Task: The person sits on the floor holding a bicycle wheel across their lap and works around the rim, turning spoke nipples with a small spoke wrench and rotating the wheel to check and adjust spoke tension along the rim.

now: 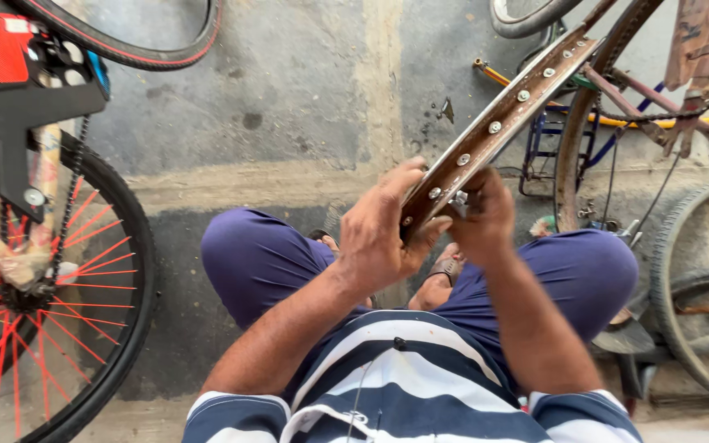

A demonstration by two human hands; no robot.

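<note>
I sit with knees apart in blue trousers and a striped shirt. A rusty brown bicycle rim with a row of spoke nipples runs from my hands up to the upper right. My left hand grips the rim's near end from the left, thumb over its edge. My right hand is closed against the rim's right side near the same end. Whether it holds a small tool is hidden by the fingers.
A bicycle wheel with red spokes and a black chain stands at the left. A red-striped tyre lies at the top. Rusty bicycle frames and wheels crowd the right, with another tyre beside my right knee. The ground is concrete.
</note>
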